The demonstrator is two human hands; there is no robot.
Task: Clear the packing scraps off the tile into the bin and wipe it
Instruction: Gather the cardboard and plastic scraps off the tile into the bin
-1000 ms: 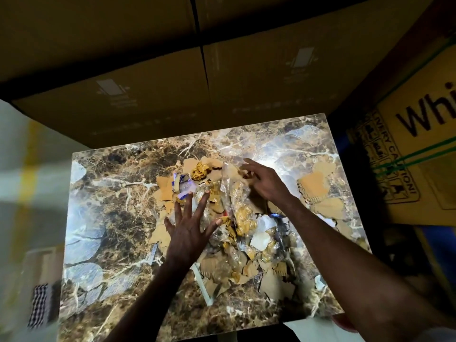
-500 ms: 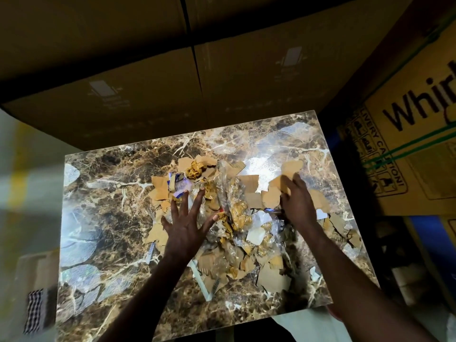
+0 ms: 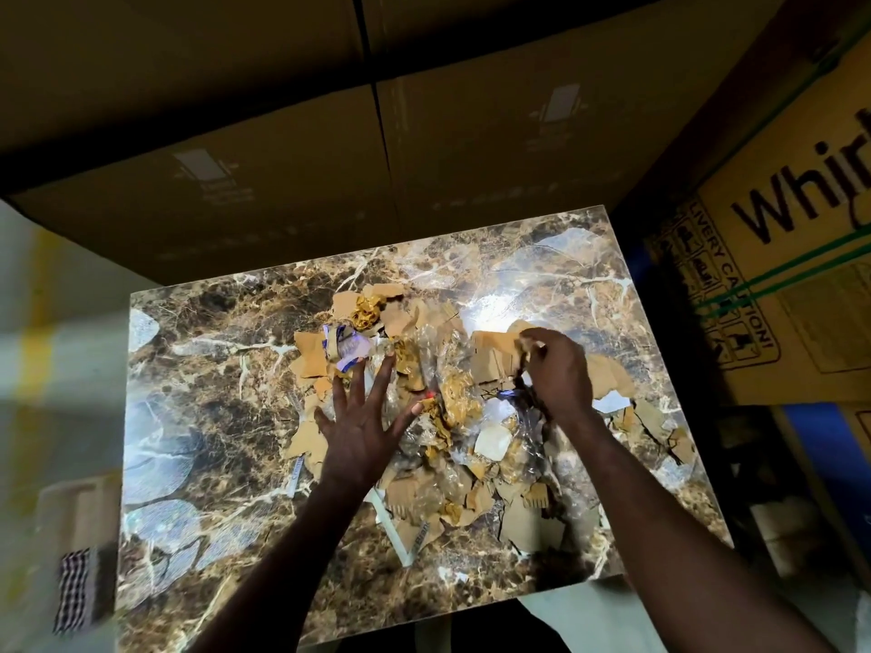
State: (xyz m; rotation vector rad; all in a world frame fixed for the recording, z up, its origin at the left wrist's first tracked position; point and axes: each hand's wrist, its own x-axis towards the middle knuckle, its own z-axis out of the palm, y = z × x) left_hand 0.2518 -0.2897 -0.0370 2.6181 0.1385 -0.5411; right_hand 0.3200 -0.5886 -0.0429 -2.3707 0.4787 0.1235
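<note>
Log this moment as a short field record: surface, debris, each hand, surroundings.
surface: glossy brown marble-pattern tile, glare near its far right
debris: heap of tan cardboard scraps, clear plastic and yellow bits across the middle
left hand: flat, fingers spread, on the heap's left side
right hand: curled on cardboard scraps at the heap's right
surroundings: big brown cardboard cartons behind
bin: not in view

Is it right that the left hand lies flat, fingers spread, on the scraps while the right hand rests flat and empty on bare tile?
Not quite. In the head view the right hand is pinching cardboard scraps, not flat on bare tile. The left hand does lie flat, fingers spread.
</note>
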